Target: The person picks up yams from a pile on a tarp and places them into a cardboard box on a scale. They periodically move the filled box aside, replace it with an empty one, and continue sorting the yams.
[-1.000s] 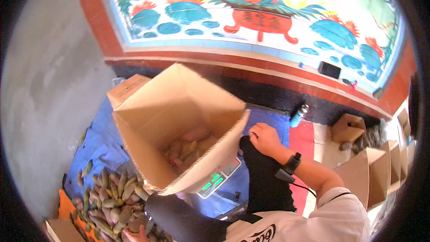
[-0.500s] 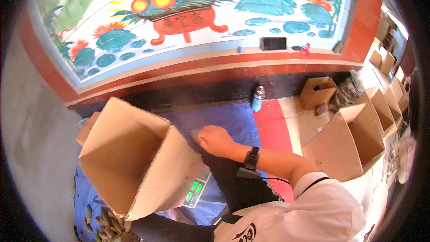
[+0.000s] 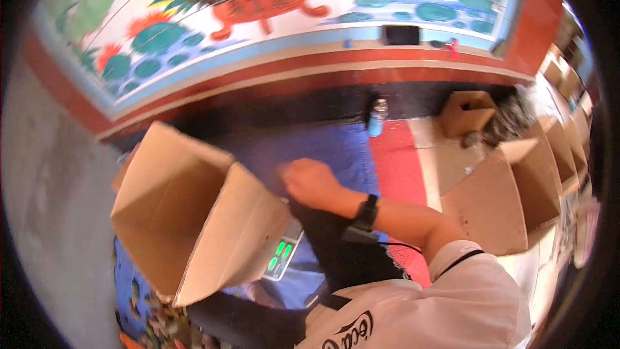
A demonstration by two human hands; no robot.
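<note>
A tall open cardboard box (image 3: pixel 248 229) stands with its mouth toward me, close to the left of my right hand. My right hand (image 3: pixel 311 183) hovers past the box's right side above a blue sheet (image 3: pixel 342 148); its fingers are curled, and motion blur hides whatever is in them. A black band (image 3: pixel 366 212) is round the right wrist. Partly covered by the box is a digital scale (image 3: pixel 282 257) with green lit digits. I cannot see my left hand. Several small brownish-green oblong pieces (image 3: pixel 158 326) lie at the lower left, blurred.
Several open cardboard boxes (image 3: pixel 487 203) line the right side. A smaller box (image 3: pixel 467 113) and a bundle of plastic (image 3: pixel 513 119) sit by the wall. A bottle (image 3: pixel 377 118) stands near a red mat (image 3: pixel 394 155). A dark phone-like rectangle (image 3: pixel 401 35) rests on the painted wall's ledge.
The view has tipped downward, so the wall mural sits higher in the frame. My right hand stays beside the box, still curled. The box stands much as before.
</note>
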